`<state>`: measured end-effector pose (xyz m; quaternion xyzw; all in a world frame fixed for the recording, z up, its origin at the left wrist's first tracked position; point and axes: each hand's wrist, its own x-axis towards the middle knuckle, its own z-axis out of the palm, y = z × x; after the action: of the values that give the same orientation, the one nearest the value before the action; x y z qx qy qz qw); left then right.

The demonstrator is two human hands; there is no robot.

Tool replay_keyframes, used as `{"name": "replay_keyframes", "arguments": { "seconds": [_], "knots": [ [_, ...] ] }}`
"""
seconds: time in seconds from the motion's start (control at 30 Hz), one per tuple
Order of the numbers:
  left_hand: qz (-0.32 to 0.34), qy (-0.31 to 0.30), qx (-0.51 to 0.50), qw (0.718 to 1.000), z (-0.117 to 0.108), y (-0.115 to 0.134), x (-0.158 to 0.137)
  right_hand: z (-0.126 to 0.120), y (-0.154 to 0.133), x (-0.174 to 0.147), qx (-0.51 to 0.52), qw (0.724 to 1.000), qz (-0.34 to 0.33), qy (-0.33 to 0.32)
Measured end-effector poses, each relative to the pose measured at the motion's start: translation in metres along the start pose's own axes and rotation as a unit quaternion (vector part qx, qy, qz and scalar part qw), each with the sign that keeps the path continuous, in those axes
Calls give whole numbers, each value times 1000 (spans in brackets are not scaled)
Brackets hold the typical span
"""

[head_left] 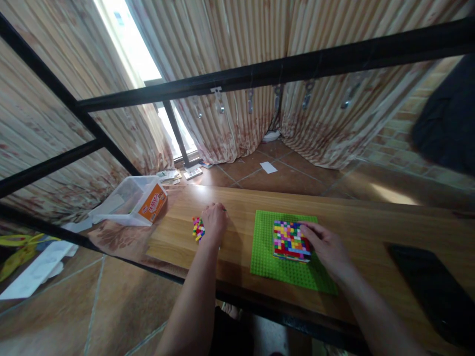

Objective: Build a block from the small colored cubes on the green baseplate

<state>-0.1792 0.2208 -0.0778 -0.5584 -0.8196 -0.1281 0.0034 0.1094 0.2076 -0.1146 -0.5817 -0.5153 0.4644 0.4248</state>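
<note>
A block of multicoloured toy bricks [289, 240] stands on a green studded baseplate [263, 262], several layers high. My right hand [328, 247] is at the block's right side, its thumb and fingers closed on the upper right corner. To the left, a small heap of loose toy bricks [198, 228] lies on the wooden tabletop [237, 237]. Just right of that heap is my left hand [215, 221], with its fingers curled together. Whatever may be between those fingertips is too small to make out.
A clear plastic box [128, 200] with an orange label sits beyond the table's left end. On the right, a dark flat object [430, 287] lies on the tabletop. A black metal bar [260, 76] with hanging hooks crosses above the table, in front of curtains [245, 44].
</note>
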Motion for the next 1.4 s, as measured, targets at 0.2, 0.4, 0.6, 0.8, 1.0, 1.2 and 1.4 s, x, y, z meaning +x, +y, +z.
{"name": "replay_keyframes", "arguments": {
  "seconds": [0.2, 0.4, 0.6, 0.8, 1.0, 1.2, 1.4],
  "knots": [
    [152, -16, -213, 965, -16, 49, -28, 4, 0, 1, 11, 1000, -9, 13],
    [291, -53, -297, 908, -13, 91, -69, 4, -5, 0, 20, 999, -30, 4],
    [326, -81, -289, 896, -3, 102, -76, 3, -6, 0, 17, 999, -45, 4],
    [342, -88, -273, 895, 0, 102, -76, 2, -9, -2, 6, 998, -54, 5],
    [316, -109, -310, 890, -2, 102, -76, 3, -6, -1, 0, 998, -63, 10],
    [222, -167, -418, 865, -7, 103, -75, -5, -13, -3, 0, 986, -150, 69],
    [187, -228, -498, 816, -7, 100, -68, -5, -24, -18, -34, 957, -287, 7]
  ]
}}
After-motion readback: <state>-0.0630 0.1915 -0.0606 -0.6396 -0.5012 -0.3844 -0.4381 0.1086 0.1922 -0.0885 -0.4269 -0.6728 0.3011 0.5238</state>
